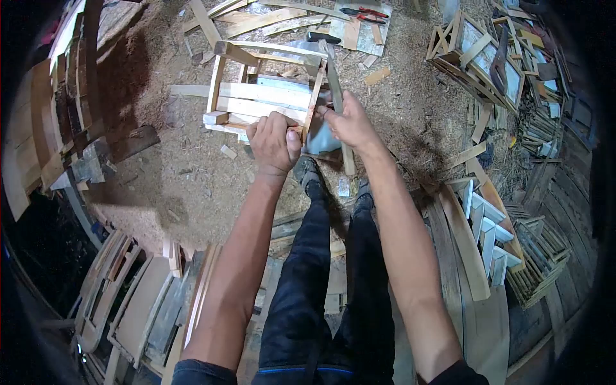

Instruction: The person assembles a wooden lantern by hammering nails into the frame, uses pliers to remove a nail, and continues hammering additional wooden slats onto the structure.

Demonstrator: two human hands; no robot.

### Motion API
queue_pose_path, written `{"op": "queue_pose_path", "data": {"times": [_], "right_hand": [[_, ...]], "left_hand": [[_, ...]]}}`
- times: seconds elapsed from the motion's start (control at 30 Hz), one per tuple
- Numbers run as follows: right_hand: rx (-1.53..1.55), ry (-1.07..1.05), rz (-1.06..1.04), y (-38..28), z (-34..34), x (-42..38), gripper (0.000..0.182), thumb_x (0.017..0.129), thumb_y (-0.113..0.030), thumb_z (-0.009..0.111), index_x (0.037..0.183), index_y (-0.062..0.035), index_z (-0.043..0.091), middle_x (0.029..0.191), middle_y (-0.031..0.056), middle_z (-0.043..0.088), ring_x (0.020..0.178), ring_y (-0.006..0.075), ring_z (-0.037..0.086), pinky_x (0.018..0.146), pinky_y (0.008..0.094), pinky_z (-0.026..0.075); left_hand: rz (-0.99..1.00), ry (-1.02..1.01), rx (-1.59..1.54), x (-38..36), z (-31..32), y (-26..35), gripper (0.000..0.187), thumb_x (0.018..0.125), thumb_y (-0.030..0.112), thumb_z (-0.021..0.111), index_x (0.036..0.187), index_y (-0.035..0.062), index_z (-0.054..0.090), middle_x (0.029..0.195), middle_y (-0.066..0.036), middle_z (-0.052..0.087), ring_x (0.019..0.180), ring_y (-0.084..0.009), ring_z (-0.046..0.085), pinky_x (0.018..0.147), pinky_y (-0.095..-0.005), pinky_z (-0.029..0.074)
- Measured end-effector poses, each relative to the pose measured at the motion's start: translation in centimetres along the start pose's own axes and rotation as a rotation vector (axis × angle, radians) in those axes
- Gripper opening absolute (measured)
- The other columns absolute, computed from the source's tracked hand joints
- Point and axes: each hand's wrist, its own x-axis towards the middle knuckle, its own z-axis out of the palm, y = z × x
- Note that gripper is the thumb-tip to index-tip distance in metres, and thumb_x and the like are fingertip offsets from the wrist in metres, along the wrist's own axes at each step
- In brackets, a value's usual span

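Observation:
A small openwork wooden frame (263, 104) of slats and square posts lies on the sawdust-covered ground before me. My left hand (274, 138) is closed around its near edge by the right corner, thumb on the outside. Beside the frame's right end, my right hand (348, 122) is closed on the long wooden handle of a hammer (333, 74). The hammer's dark head lies at the far end, past the frame's upper right corner. Curled fingers of the right hand reach close to the frame's end rail; whether they also pinch something small is hidden.
Pliers with red handles (366, 14) lie on a board at the top, near loose slats (263, 22). Another wooden frame (475, 58) and stacked sticks stand at right. White-edged pieces (491, 231) lie lower right, chair-like parts (141, 301) lower left. My shoes (310, 176) are close below the frame.

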Motion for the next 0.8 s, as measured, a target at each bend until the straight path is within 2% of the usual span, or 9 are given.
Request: {"op": "queue_pose_path", "data": {"times": [0.1, 0.23, 0.3, 0.37, 0.47, 0.63, 0.67, 0.77, 0.8], "right_hand": [[-0.09, -0.033, 0.131, -1.6, -1.3, -0.2, 0.027, 0.09, 0.001, 0.059, 0.115, 0.0034, 0.049, 0.098, 0.0117, 0.066, 0.063, 0.008, 0.055, 0.048, 0.0249, 0.043], [0.004, 0.116, 0.273, -4.7, -0.5, -0.7, 0.025, 0.09, 0.001, 0.061, 0.113, 0.0015, 0.051, 0.074, 0.0033, 0.06, 0.051, 0.0061, 0.046, 0.041, 0.0203, 0.036], [0.134, 0.189, 0.205, -8.3, -4.7, 0.0, 0.023, 0.09, 0.001, 0.058, 0.111, 0.0034, 0.05, 0.076, 0.0034, 0.06, 0.05, 0.006, 0.044, 0.042, 0.0195, 0.037], [-0.292, 0.429, 0.06, -12.1, -8.4, 0.6, 0.015, 0.093, -0.002, 0.057, 0.107, 0.0022, 0.052, 0.076, 0.0027, 0.06, 0.051, 0.0052, 0.044, 0.043, 0.0193, 0.038], [-0.308, 0.349, -0.02, -13.9, -10.5, -2.1, 0.011, 0.093, -0.007, 0.059, 0.101, -0.0002, 0.054, 0.073, 0.0014, 0.057, 0.052, 0.0048, 0.045, 0.044, 0.0189, 0.036], [-0.375, 0.397, 0.21, -7.0, -6.2, -8.0, 0.017, 0.098, -0.022, 0.057, 0.097, -0.0056, 0.06, 0.07, -0.0012, 0.055, 0.053, 0.0085, 0.047, 0.047, 0.0263, 0.039], [-0.361, 0.338, 0.198, -3.6, -5.9, -8.1, 0.034, 0.099, -0.036, 0.057, 0.103, -0.0019, 0.06, 0.072, 0.0017, 0.053, 0.058, 0.0125, 0.052, 0.053, 0.031, 0.045], [-0.451, 0.423, -0.02, 1.1, -3.2, -9.0, 0.035, 0.095, -0.033, 0.064, 0.1, 0.0014, 0.065, 0.071, 0.0149, 0.065, 0.064, 0.0251, 0.064, 0.059, 0.0399, 0.047], [-0.438, 0.415, -0.069, 1.7, -2.6, -9.1, 0.035, 0.095, -0.033, 0.063, 0.101, 0.0015, 0.065, 0.072, 0.0158, 0.065, 0.066, 0.0256, 0.064, 0.061, 0.0395, 0.048]], "left_hand": [[-0.005, -0.003, -0.017, -0.1, -0.1, 0.2, 0.048, 0.098, 0.044, 0.027, 0.081, 0.0108, 0.057, 0.076, -0.009, 0.05, 0.074, -0.0277, 0.053, 0.076, -0.041, 0.034], [0.007, 0.008, 0.004, 0.1, -0.3, -0.1, 0.048, 0.098, 0.044, 0.026, 0.08, 0.0101, 0.056, 0.075, -0.01, 0.048, 0.074, -0.0283, 0.052, 0.076, -0.0414, 0.034], [0.0, 0.013, 0.008, -0.4, -0.4, -0.2, 0.049, 0.098, 0.044, 0.026, 0.08, 0.0099, 0.056, 0.074, -0.01, 0.048, 0.073, -0.0286, 0.052, 0.076, -0.0416, 0.035], [0.012, -0.015, -0.043, -0.7, -0.7, 0.2, 0.051, 0.099, 0.045, 0.025, 0.08, 0.0094, 0.055, 0.073, -0.011, 0.048, 0.073, -0.0297, 0.052, 0.075, -0.0423, 0.035], [-0.003, -0.004, -0.052, 0.7, -0.4, 0.3, 0.053, 0.1, 0.047, 0.025, 0.081, 0.0092, 0.057, 0.073, -0.011, 0.05, 0.074, -0.0308, 0.053, 0.075, -0.043, 0.036], [-0.015, -0.081, -0.043, -0.1, -0.7, 0.0, 0.035, 0.094, 0.038, 0.038, 0.083, 0.0109, 0.057, 0.082, -0.009, 0.054, 0.081, -0.0295, 0.054, 0.08, -0.0432, 0.036], [-0.002, -0.084, -0.032, -0.4, -0.7, -0.1, 0.031, 0.093, 0.034, 0.041, 0.084, 0.0098, 0.057, 0.083, -0.011, 0.054, 0.082, -0.0302, 0.054, 0.08, -0.0437, 0.036], [-0.004, -0.121, -0.03, 0.0, -1.3, 0.3, 0.038, 0.098, 0.035, 0.035, 0.086, 0.0087, 0.059, 0.083, -0.009, 0.056, 0.082, -0.0283, 0.056, 0.081, -0.0425, 0.035], [0.006, -0.128, -0.038, 0.2, -1.6, 0.2, 0.024, 0.096, 0.026, 0.045, 0.088, 0.0083, 0.06, 0.085, -0.008, 0.058, 0.082, -0.0265, 0.056, 0.081, -0.0405, 0.036]]}}
